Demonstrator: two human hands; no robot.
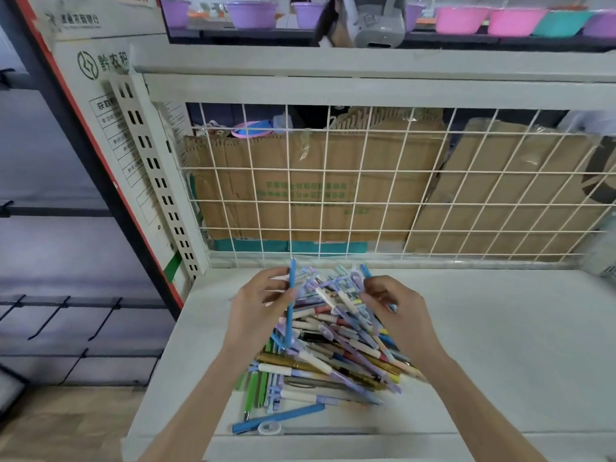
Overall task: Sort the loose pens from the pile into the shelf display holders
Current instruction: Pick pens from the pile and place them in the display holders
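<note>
Both forearms are cut off by the lower edge of the view. The left hand (263, 301) covers the left margin of the heap of mixed coloured plastic pens (333, 355); the right hand (396, 308) covers its right margin, and the blue pen (366, 272) it holds is largely concealed by the fingers. Lower pens in the heap are buried and cannot be counted. Green print on the brown cardboard sheets (300, 191) behind the white wire grid (366, 201) is illegible. The row of purple, pink and teal plastic basins (513, 20) is cropped by the top edge.
</note>
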